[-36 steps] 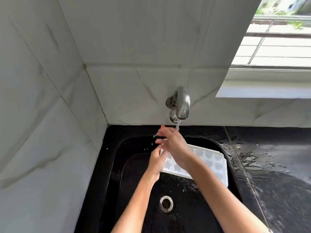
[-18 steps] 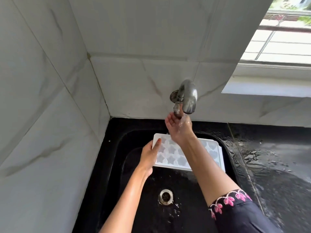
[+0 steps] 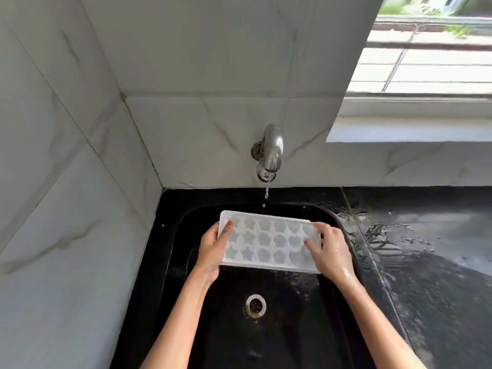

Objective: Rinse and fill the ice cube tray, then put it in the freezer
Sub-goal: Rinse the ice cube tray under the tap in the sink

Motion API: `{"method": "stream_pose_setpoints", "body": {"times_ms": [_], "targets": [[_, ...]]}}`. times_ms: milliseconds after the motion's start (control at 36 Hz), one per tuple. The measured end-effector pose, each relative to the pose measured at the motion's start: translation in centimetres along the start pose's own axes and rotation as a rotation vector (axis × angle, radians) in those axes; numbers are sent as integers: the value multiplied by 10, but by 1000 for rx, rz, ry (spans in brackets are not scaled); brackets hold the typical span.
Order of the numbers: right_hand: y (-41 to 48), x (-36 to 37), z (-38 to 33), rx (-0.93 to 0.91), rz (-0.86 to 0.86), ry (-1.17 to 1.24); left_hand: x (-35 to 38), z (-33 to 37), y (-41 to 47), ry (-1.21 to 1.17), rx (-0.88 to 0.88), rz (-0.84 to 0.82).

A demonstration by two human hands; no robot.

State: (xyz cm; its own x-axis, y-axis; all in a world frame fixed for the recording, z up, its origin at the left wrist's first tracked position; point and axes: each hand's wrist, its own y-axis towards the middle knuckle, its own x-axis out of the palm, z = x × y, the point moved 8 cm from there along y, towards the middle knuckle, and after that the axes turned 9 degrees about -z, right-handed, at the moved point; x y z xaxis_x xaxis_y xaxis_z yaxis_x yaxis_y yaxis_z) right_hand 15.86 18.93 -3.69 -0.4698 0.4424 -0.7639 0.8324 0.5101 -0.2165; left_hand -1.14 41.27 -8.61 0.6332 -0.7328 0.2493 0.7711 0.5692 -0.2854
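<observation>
A white ice cube tray [image 3: 269, 241] with star-shaped cells is held level over the black sink [image 3: 175, 235], cells facing up. My left hand [image 3: 213, 249] grips its left end, thumb on top. My right hand [image 3: 330, 251], wet, grips the right end with the thumb laid over the cells. The metal tap [image 3: 270, 153] on the wall sits above the tray's far edge, and only a thin trickle of drops falls from it just behind the tray.
The sink drain [image 3: 255, 306] lies below the tray. A wet black countertop [image 3: 426, 249] spreads to the right. Marble-tiled walls close in the left and back, and a window [image 3: 426, 65] opens at the upper right.
My right hand has left the tap and come down to grip the tray's right end. The water flow has dropped to a trickle. The tray now sits level in both hands.
</observation>
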Motion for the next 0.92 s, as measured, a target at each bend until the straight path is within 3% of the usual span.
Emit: {"method": "stream_pose_setpoints", "body": {"times_ms": [111,222,333,444,556,694,917], "targets": [[-2,28,35,219,-149,96,27,21,9,188,17,-66],[-2,39,39,338,-252,197,21,31,14,267,17,-13],[2,28,7,193,-207,163,-22,27,11,230,7,125],[-3,11,-28,10,-162,293,-63,13,-1,216,-30,212],[-14,-10,-50,-163,-103,246,-64,4,-12,140,-33,175],[-25,-33,-45,-241,8,130,-43,14,-22,77,53,141],[-46,-64,-21,-280,232,91,-16,45,-25,294,212,101]]}}
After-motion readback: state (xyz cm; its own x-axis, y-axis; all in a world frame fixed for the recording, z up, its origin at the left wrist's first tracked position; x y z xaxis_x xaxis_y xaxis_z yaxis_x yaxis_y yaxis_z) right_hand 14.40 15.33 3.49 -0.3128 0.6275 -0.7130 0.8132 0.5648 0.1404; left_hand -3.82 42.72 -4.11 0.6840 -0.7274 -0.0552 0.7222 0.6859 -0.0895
